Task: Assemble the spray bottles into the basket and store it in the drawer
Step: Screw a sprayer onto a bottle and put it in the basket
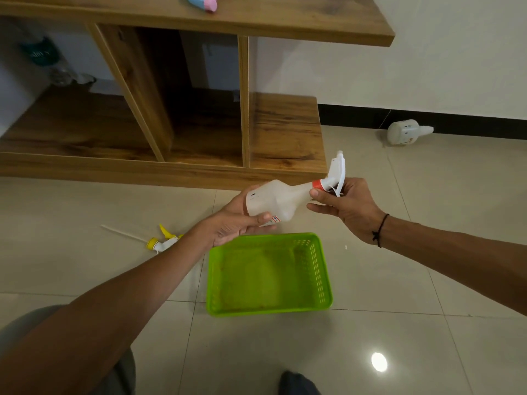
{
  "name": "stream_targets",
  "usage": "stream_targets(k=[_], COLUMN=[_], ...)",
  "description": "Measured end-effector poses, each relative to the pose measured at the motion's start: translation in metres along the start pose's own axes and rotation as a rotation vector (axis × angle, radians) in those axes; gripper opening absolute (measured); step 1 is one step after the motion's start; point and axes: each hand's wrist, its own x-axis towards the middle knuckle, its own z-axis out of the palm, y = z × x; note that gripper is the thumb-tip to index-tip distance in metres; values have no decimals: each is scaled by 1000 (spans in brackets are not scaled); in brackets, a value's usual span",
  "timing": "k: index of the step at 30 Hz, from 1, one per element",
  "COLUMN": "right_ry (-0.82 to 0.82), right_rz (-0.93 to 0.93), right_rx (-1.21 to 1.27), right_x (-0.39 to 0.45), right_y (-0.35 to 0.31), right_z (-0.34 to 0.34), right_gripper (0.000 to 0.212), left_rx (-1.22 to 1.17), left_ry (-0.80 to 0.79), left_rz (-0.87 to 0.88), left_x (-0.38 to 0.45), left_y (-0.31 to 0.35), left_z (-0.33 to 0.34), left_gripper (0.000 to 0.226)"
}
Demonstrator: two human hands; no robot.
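A white spray bottle (278, 201) lies on its side in the air above the floor, held at both ends. My left hand (236, 220) grips its body from below. My right hand (345, 205) pinches the red collar (317, 184) under the white trigger head (336, 172). Just below them a green plastic basket (322, 269) sits on the tiles with nothing in it. A yellow trigger head (162, 240) with its long dip tube lies on the floor to the left. A second white bottle (405, 132) without a head lies by the wall at the right.
A low wooden shelf unit (285, 129) with open compartments stands behind, its top board (256, 15) carrying a pink and blue object (204, 2). Clear bottles (42, 52) stand in the left compartment. A black skirting runs along the white wall.
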Motion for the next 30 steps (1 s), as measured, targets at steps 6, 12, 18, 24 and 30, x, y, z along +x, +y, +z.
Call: stream_targets(k=[6, 12, 18, 24, 30], right_ry=[-95, -170, -26, 122, 74], right_rz=[2, -12, -42, -119, -157], right_rx=[12, -22, -30, -83, -113], right_x=[0, 2, 0, -1, 4], right_y=[11, 5, 5, 12, 1], right_z=[6, 12, 17, 27, 26], right_gripper=[17, 29, 15, 15, 7], left_rx=[146, 0, 199, 585, -44], left_ry=[-33, -191, -26, 171, 19], left_rz=[-60, -172, -36, 221, -44], left_x=[-5, -12, 1, 7, 11], left_y=[-1, 2, 3, -2, 9], left_z=[-9, -23, -20, -4, -11], left_gripper=[82, 85, 80, 98, 95])
